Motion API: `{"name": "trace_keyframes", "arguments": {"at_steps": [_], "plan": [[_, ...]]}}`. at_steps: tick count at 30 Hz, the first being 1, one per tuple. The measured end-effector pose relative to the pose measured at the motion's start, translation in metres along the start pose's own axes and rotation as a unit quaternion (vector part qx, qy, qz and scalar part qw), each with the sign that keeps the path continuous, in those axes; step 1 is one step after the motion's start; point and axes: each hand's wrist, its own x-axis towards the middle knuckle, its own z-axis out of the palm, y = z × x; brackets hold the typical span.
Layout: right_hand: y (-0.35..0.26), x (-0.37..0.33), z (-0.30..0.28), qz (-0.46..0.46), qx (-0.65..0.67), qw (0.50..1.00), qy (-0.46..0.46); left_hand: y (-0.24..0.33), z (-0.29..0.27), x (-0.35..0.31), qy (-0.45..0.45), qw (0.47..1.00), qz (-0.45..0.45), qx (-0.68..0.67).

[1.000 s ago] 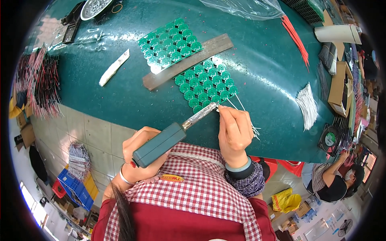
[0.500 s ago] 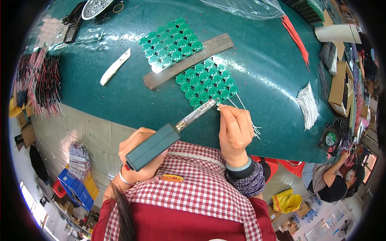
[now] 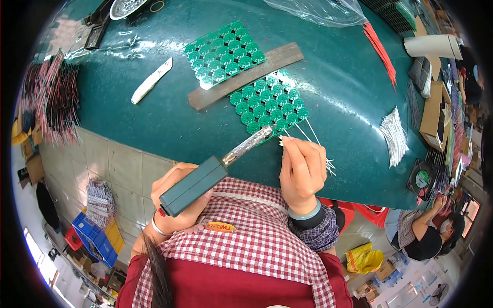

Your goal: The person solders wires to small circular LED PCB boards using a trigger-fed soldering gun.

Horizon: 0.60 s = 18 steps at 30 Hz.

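Observation:
My left hand [image 3: 177,197] is closed around the dark green handle of a soldering iron [image 3: 208,177]. Its metal tip reaches the near edge of a panel of round green circuit boards [image 3: 268,102]. Just right of the tip, my right hand [image 3: 303,167] pinches white wires [image 3: 281,142], whose short ends poke out at the fingertips. A few other white wires [image 3: 313,131] run from the panel's near right edge past my right hand. The panel's far side lies by a wooden bar [image 3: 246,76], and a second green circuit board panel [image 3: 225,54] lies beyond the bar.
A white-wrapped blade-like tool [image 3: 152,81] lies left on the green table [image 3: 169,118]. Bundles of white wires [image 3: 394,137] and red wires [image 3: 380,54] lie right, near a cardboard box [image 3: 435,115] and a small fan [image 3: 422,177]. Red-black wires [image 3: 54,102] hang at the left edge. A co-worker [image 3: 429,231] sits at right.
The iron's tip has drawn slightly left, away from my right fingertips. The table and panels sit a little further right in the picture. Both hands keep their hold.

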Motion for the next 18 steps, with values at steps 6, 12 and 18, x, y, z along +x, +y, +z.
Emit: {"name": "trace_keyframes", "arguments": {"at_steps": [6,12,18], "plan": [[-0.003,-0.006,0.005,0.013,0.031,0.999,-0.033,-0.003,-0.003,-0.008,0.000,0.999,-0.033,-0.016],[-0.003,-0.007,0.006,0.011,0.021,0.999,-0.038,-0.006,-0.003,-0.009,-0.009,0.999,-0.025,-0.022],[-0.004,-0.007,0.006,0.014,0.017,0.999,-0.041,-0.009,-0.002,-0.011,-0.014,1.000,-0.021,0.001]]}}
